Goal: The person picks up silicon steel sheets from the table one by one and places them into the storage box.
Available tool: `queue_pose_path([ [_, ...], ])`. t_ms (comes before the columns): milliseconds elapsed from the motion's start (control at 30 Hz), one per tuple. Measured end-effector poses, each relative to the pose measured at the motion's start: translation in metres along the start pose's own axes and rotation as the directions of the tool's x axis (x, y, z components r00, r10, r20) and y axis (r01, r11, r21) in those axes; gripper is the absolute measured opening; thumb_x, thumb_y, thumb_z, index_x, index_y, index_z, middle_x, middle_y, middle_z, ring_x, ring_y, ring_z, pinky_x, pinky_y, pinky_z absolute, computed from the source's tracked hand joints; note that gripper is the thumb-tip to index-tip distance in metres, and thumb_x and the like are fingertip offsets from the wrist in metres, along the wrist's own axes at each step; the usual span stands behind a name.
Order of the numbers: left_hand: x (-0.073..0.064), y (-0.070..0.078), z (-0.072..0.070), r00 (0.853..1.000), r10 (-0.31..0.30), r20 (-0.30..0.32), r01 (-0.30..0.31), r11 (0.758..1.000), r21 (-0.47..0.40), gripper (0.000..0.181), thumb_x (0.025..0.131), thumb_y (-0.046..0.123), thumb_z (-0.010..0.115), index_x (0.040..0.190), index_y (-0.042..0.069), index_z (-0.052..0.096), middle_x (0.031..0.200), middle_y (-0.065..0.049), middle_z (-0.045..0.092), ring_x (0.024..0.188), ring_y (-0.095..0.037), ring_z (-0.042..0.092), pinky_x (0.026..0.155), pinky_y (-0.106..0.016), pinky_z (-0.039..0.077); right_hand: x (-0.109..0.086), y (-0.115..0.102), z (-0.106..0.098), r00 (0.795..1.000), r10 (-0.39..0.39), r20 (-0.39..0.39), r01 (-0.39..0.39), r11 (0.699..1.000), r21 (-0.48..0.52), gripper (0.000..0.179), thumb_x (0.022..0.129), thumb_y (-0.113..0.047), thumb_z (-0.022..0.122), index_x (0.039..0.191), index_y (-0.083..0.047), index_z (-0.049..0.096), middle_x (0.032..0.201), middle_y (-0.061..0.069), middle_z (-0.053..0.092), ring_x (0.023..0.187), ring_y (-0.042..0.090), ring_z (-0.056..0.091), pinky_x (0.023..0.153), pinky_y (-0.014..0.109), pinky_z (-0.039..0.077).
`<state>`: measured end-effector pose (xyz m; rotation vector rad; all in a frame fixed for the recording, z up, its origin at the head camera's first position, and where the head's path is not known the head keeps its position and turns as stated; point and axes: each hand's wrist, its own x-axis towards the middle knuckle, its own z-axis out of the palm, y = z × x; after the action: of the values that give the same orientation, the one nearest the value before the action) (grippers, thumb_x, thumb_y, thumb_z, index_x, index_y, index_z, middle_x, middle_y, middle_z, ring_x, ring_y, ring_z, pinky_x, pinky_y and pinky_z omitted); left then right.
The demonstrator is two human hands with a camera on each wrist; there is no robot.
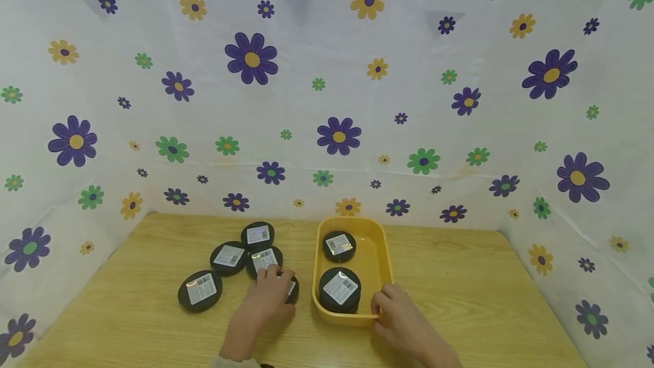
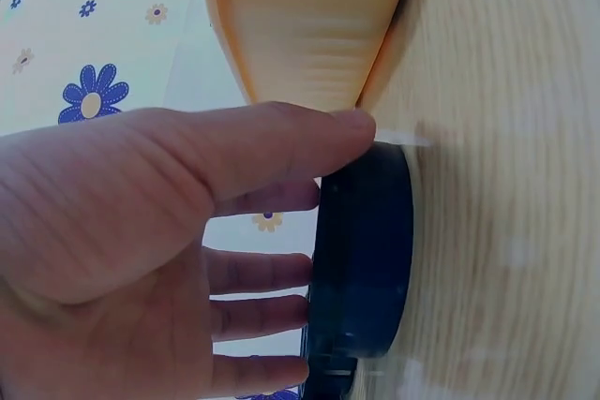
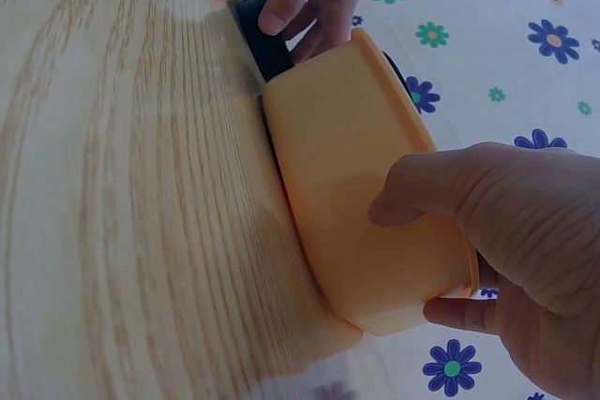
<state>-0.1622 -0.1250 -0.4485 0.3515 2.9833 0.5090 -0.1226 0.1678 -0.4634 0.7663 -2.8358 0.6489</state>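
Observation:
My left hand reaches over a round black container with a white label, lying on the table just left of the yellow tray. In the left wrist view its thumb lies at the edge of that black container, and the fingertips meet its top face. My right hand grips the near right corner of the yellow tray, thumb against the outer wall and fingers over the rim. Inside the tray, a short stack of black containers sits at the front left and another black container behind it.
More labelled black containers lie on the wooden table to the left: one at the far left, one behind it, one at the back and one by my left fingers. A flower-patterned sheet rises behind the table.

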Motion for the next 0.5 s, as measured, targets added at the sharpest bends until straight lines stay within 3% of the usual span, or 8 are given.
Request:
queue_pose_path([
  [200,0.003,-0.0014,0.0019,1.0,-0.027,-0.009,0.027,1.0,0.004,0.066,0.071,0.023,0.085,0.128,0.005,0.055,0.129,-0.028,0.045,0.119,-0.048,0.041,0.088,-0.067,0.043,-0.0013,0.0009,-0.0004,1.0,0.001,-0.006,-0.001,1.0,-0.002,0.025,0.076,-0.009,0.075,0.082,-0.022,0.054,0.083,-0.013,0.039,0.082,0.008,0.039,0.073,0.022,0.039],
  [500,0.0033,0.004,0.0052,0.998,-0.002,-0.068,0.001,1.0,-0.016,0.062,0.077,0.023,0.082,0.128,0.003,0.054,0.137,-0.033,0.039,0.123,-0.051,0.038,0.083,-0.068,0.046,-0.0005,0.0012,-0.0008,0.999,0.033,0.026,-0.033,0.999,-0.003,0.024,0.079,-0.012,0.075,0.084,-0.024,0.055,0.085,-0.012,0.04,0.084,0.008,0.04,0.075,0.024,0.04],
])
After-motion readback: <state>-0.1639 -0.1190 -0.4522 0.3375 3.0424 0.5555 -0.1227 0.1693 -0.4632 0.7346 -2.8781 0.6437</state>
